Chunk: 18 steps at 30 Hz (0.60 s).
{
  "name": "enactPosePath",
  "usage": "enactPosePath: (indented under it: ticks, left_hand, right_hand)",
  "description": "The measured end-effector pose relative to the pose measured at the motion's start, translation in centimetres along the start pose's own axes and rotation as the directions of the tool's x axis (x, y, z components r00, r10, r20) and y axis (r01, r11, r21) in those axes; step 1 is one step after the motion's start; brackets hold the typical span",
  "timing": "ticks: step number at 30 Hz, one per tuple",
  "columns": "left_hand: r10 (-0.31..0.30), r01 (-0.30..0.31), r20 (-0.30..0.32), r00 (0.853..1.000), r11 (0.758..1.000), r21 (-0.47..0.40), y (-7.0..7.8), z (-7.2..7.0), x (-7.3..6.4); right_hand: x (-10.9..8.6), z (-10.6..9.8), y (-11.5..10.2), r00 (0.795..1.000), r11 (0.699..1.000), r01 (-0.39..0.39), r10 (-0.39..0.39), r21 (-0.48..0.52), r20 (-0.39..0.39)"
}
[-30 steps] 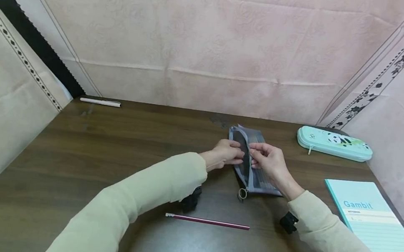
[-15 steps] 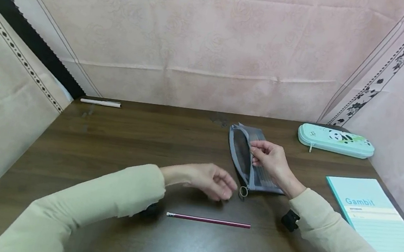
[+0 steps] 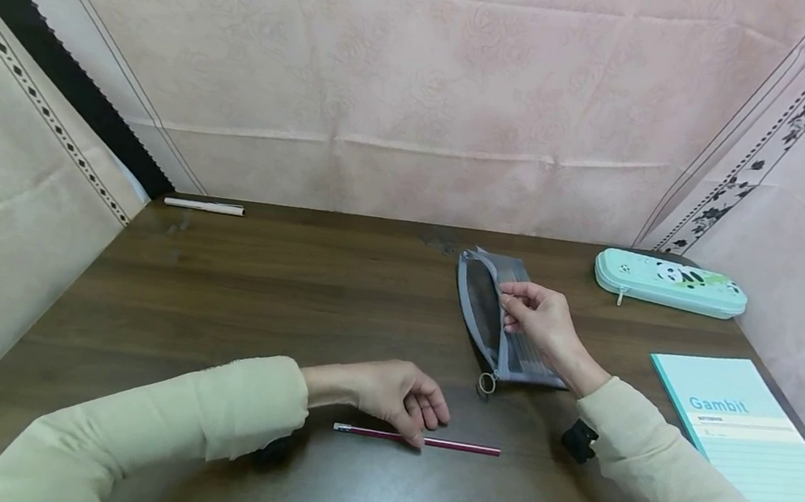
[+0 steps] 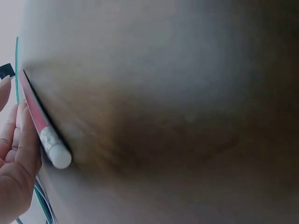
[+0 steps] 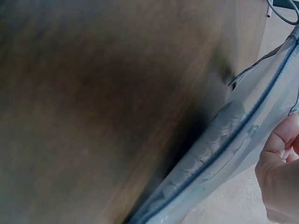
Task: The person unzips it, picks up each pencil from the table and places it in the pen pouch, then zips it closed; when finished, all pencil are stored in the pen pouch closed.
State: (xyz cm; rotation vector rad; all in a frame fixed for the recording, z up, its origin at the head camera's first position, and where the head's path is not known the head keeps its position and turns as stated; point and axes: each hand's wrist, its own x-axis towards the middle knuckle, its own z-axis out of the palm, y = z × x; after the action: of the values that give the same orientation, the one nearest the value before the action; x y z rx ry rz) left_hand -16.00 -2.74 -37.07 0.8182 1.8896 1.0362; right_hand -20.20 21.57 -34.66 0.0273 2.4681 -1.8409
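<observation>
A dark red pencil (image 3: 457, 446) with a white eraser lies flat on the table. My left hand (image 3: 399, 397) is over its middle, thumb lowest, fingers loosely bent. In the left wrist view that hand (image 4: 21, 154) appears beside the pencil (image 4: 37, 109), with no clear grip around it. My right hand (image 3: 544, 323) pinches the edge of a grey-blue mesh zip pouch (image 3: 528, 363), whose mouth gapes towards the left. A metal ring hangs at the pouch's near corner. Through the pouch mesh (image 5: 261, 144) in the right wrist view, a row of rounded pale shapes shows.
A mint pencil case (image 3: 670, 285) with a panda print stands at the back right. Nearer, a light blue notepad (image 3: 756, 445) lies at the right edge. At the far left back corner is a white pen (image 3: 204, 206). Cloth hangings (image 3: 422, 94) enclose the table (image 3: 254, 291).
My left hand has come away from the pouch's mouth and moved nearer and down to the pencil. The right hand keeps its hold on the pouch, nearly still.
</observation>
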Motion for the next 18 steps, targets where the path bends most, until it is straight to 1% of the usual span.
enactPosePath:
  ticks: [2, 4, 7, 9, 12, 18]
  left_hand:
    - [0.008, -0.008, -0.005, 1.0, 0.999, 0.043, 0.01, 0.12, -0.05]
    - [0.03, -0.029, -0.006, 1.0, 0.994, 0.107, 0.06, 0.24, -0.1]
    - [0.063, -0.06, -0.006, 0.998, 0.978, 0.198, 0.16, 0.39, -0.18]
    - [0.082, -0.078, -0.008, 0.997, 0.967, 0.241, 0.22, 0.45, -0.2]
    - [0.087, -0.08, -0.015, 0.996, 0.961, 0.265, 0.27, 0.45, -0.21]
    - [0.069, -0.062, -0.023, 0.997, 0.967, 0.247, 0.39, 0.34, -0.28]
  right_hand:
    - [0.02, 0.01, 0.05, 1.0, 1.0, 0.002, -0.002, 0.002, -0.001]
    - [0.03, 0.03, 0.09, 1.0, 1.0, 0.005, -0.005, 0.003, -0.001]
    - [0.05, 0.06, 0.13, 1.0, 1.0, 0.011, -0.011, 0.004, 0.002]
    - [0.05, 0.06, 0.14, 1.0, 1.0, 0.013, -0.013, 0.004, 0.003]
    - [0.05, 0.05, 0.15, 1.0, 1.0, 0.012, -0.012, 0.006, 0.0]
    - [0.01, 0.04, 0.14, 1.0, 1.0, 0.008, -0.008, 0.014, -0.003]
